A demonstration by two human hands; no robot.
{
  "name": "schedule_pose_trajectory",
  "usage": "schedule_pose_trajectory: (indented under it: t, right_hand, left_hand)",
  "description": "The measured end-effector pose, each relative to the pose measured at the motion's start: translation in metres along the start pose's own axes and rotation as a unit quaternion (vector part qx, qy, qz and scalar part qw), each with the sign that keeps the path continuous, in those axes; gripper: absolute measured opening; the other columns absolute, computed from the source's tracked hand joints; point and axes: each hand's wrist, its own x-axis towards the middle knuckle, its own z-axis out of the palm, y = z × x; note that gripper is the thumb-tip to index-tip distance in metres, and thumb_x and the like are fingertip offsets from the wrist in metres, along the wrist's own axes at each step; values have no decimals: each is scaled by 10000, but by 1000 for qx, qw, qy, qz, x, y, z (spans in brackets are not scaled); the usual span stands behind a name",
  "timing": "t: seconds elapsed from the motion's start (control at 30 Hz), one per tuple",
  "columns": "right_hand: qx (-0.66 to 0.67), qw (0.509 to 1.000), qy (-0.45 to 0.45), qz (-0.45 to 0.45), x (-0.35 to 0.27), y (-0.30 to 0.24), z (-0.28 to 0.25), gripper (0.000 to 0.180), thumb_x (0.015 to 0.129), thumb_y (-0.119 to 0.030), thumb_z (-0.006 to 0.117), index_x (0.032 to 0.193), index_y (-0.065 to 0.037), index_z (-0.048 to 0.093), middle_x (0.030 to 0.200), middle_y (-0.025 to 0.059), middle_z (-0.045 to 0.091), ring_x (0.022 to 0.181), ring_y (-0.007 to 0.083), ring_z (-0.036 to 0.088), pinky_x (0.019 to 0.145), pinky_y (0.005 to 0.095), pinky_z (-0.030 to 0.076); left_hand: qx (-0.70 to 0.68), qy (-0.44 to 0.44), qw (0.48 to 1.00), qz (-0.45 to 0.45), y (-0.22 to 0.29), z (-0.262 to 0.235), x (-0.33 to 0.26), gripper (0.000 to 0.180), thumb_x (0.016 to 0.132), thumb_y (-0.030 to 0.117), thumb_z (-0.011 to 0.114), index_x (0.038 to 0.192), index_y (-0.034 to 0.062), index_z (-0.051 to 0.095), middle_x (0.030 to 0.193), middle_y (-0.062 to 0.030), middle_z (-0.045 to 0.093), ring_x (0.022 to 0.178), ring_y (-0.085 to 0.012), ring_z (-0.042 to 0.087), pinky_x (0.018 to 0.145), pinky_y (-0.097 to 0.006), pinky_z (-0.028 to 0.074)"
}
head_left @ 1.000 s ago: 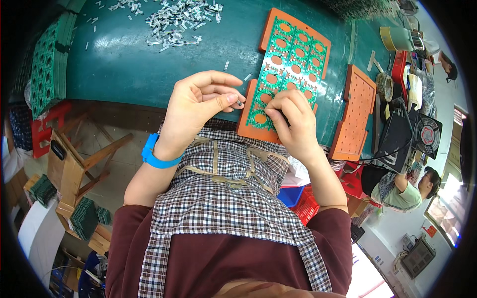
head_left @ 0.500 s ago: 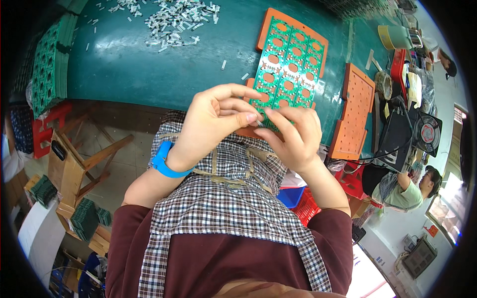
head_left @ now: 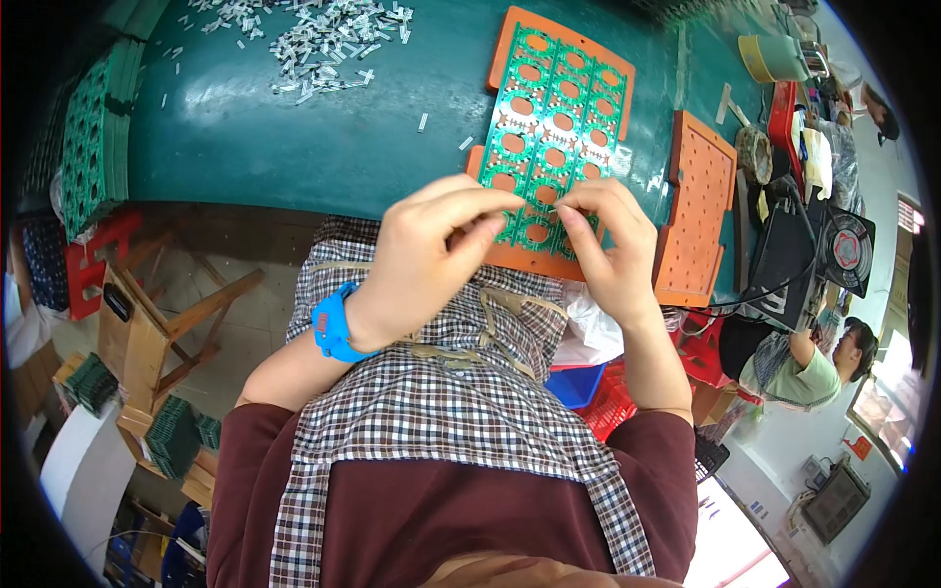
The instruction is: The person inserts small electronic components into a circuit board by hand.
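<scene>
A green table (head_left: 294,147) underlies everything, and the orange tray (head_left: 534,262) lying on it, under the hands, is the landmark. A second orange tray (head_left: 701,206), dotted with holes, lies just to its right. On the landmark tray rests the green circuit-board panel (head_left: 542,113), its rows of oval cutouts showing orange beneath; it looks thin, stiff and light, probably brittle along its narrow bridges, so the outer edges seem the safest hold. The left hand (head_left: 431,235) is over the tray's near left part, its index finger and thumb bent toward each other; the right hand (head_left: 618,235) is over the near right part, thumb and index tips almost meeting. Whether either pinches a small part, I cannot tell. Left of the tray, toward its far end, clear strips (head_left: 333,44) lie heaped, with a loose strip (head_left: 466,143) just beside its left edge; they look very light, smooth and perhaps slippery, best pinched between fingertips by their long sides.
</scene>
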Motion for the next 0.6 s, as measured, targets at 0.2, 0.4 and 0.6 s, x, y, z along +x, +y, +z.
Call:
schedule_pose_trajectory:
  t: [0.2, 0.4, 0.6]
  right_hand:
    - [-42, 998, -48, -27, -3, 10, 3, 94, 783, -9, 642, 861, -30, 593, 877, 84, 576, 835, 281, 568, 742, 379, 461]
    - [-54, 997, -46, -33, -4, 11, 5, 98, 777, -15, 647, 854, -34, 589, 874, 82, 573, 836, 278, 568, 740, 381, 458]
    - [-102, 992, -10, -72, -12, 13, 9, 144, 749, -34, 681, 876, -37, 613, 886, 74, 591, 806, 264, 586, 702, 374, 467]
  left_hand:
    - [-16, 49, 999, -2, -8, -8, 5, 143, 870, -47, 587, 990, -51, 664, 940, -79, 621, 875, -143, 641, 767, -244, 528]
    - [-22, 45, 999, -10, -8, -7, 3, 157, 864, -43, 595, 1002, -33, 669, 929, -75, 628, 869, -142, 643, 762, -242, 526]
    - [-13, 51, 999, 0, -5, -6, 1, 176, 848, -36, 611, 1012, -22, 673, 930, -83, 658, 857, -150, 650, 739, -254, 525]
